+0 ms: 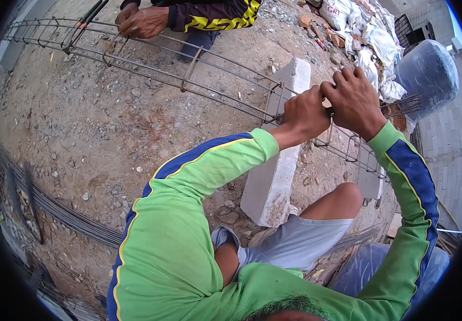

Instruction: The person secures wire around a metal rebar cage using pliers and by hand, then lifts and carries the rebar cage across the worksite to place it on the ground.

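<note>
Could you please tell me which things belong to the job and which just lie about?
Apparently in use:
steel cage
left hand and right hand at it
pale block beneath it
orange-handled tool

Lying about:
white sacks
loose bars
plastic-wrapped bundle

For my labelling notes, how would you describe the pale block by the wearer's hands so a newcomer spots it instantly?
Follow the long rebar cage from upper left to the wearer's left hand. Crosswise beneath it there lies a long, pale block. Both its ends show, unlike those of the smaller-looking, partly hidden block farther right.
</note>
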